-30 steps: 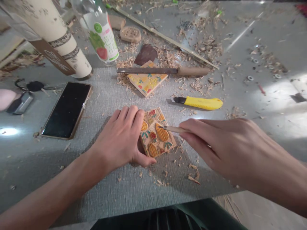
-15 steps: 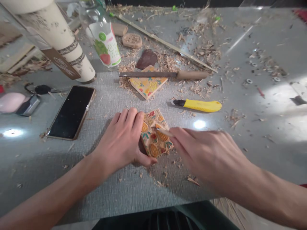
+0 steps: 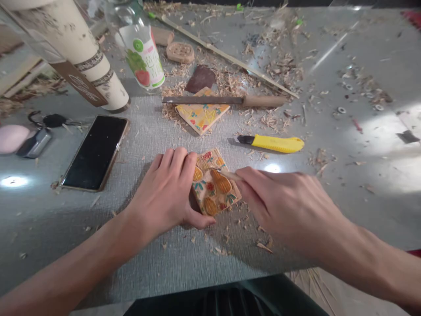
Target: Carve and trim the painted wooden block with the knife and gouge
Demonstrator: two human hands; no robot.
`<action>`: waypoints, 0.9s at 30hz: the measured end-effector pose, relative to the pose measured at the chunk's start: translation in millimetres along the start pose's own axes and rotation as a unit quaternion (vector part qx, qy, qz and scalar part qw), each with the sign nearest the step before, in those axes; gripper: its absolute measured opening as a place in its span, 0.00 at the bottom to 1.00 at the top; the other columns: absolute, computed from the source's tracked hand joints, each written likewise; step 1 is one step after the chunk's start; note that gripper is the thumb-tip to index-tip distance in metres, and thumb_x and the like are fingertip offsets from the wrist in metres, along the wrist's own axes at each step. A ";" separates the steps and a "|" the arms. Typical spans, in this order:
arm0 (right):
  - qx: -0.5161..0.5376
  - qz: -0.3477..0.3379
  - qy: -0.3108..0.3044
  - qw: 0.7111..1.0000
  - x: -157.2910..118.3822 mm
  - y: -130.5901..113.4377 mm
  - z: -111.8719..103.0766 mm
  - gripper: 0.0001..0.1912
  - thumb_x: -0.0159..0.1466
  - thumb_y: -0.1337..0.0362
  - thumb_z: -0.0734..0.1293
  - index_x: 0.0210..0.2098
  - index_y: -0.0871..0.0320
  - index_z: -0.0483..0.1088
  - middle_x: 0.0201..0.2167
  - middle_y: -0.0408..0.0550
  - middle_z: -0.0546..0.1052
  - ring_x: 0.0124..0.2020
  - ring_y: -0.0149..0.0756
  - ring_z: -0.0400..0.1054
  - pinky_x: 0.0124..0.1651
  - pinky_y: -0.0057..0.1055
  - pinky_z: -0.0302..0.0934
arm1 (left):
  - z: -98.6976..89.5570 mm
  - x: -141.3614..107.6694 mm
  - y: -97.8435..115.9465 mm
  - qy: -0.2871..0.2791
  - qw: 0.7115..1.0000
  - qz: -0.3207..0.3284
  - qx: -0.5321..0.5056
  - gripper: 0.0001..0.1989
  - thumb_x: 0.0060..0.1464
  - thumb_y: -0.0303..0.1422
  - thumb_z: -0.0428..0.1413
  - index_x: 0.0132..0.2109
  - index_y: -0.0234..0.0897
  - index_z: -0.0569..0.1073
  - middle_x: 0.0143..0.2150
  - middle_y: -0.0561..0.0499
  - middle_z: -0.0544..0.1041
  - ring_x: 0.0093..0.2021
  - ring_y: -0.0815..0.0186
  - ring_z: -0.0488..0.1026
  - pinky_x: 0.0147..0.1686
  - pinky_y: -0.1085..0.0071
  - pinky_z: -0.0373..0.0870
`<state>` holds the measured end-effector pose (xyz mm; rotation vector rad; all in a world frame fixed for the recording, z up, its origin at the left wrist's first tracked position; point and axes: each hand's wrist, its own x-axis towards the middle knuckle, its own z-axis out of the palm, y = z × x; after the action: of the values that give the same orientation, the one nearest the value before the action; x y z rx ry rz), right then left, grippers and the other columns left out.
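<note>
A small square wooden block (image 3: 209,186) with carved, painted orange, red and teal shapes lies on the table near its front edge. My left hand (image 3: 173,188) grips its left side, thumb along the near edge and fingers at the far left. My right hand (image 3: 283,202) is closed round a thin carving tool (image 3: 230,174) with a pale handle; its metal tip meets the upper middle of the block's face. Most of the handle is hidden in my fingers. Wood crumbs lie around the block.
Beyond the block lie a yellow utility knife (image 3: 278,143) and a file (image 3: 204,101) across another painted square (image 3: 200,119). At left are a phone (image 3: 95,152), keys (image 3: 54,120), stacked paper cups (image 3: 113,90) and a bottle (image 3: 144,57). A long thin stick (image 3: 223,56) and shavings lie farther back.
The carving tool's tip has shifted slightly up and to the right on the block, with my right hand moving a little too. My left hand keeps its hold.
</note>
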<state>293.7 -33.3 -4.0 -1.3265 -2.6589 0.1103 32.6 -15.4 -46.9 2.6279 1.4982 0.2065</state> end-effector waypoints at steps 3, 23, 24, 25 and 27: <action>0.081 -0.033 -0.065 0.994 0.4 3.5 -7.3 0.19 0.84 0.63 0.59 0.40 0.55 0.77 0.24 0.42 0.75 0.19 0.32 0.63 0.27 0.37 0.45 | -2.3 1.4 -0.4 -0.005 1.000 -0.004 -0.014 0.62 0.35 0.67 0.79 0.66 0.26 0.74 0.55 0.31 0.78 0.52 0.35 0.75 0.54 0.37 0.79; 0.309 0.150 0.229 0.911 42.5 69.8 6.1 0.14 0.80 0.58 0.66 0.46 0.54 0.84 0.25 0.40 0.66 0.26 0.35 0.57 0.33 0.36 0.51 | -19.5 -8.2 -4.8 0.239 0.945 -0.073 -0.211 0.17 0.76 0.30 0.58 0.67 0.49 0.69 0.62 0.46 0.83 0.55 0.55 0.86 0.53 0.51 0.91; 0.303 0.148 0.231 0.913 41.8 72.0 6.6 0.14 0.80 0.59 0.66 0.47 0.54 0.84 0.25 0.40 0.65 0.26 0.35 0.57 0.33 0.36 0.51 | -22.0 -9.0 -6.2 0.278 0.947 -0.048 -0.150 0.18 0.75 0.28 0.60 0.66 0.50 0.70 0.58 0.48 0.84 0.53 0.56 0.86 0.52 0.51 0.90; 0.297 0.146 0.232 0.915 41.6 74.5 7.6 0.14 0.80 0.60 0.66 0.46 0.54 0.84 0.25 0.40 0.65 0.26 0.35 0.57 0.33 0.36 0.51 | -23.6 -9.1 -8.2 0.304 0.948 -0.001 -0.095 0.20 0.72 0.26 0.62 0.64 0.51 0.71 0.53 0.50 0.84 0.48 0.57 0.85 0.48 0.53 0.89; 0.294 0.138 0.238 0.915 42.6 79.6 10.7 0.13 0.79 0.60 0.66 0.46 0.53 0.84 0.25 0.39 0.65 0.26 0.34 0.56 0.32 0.36 0.51 | -23.2 -6.2 -13.4 0.279 0.957 0.066 -0.043 0.22 0.70 0.22 0.62 0.64 0.49 0.74 0.46 0.53 0.83 0.40 0.62 0.82 0.40 0.62 0.85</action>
<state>329.1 48.8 -20.8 -1.2921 -1.8181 0.5070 14.1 -13.3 -26.7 2.7294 1.3910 1.0767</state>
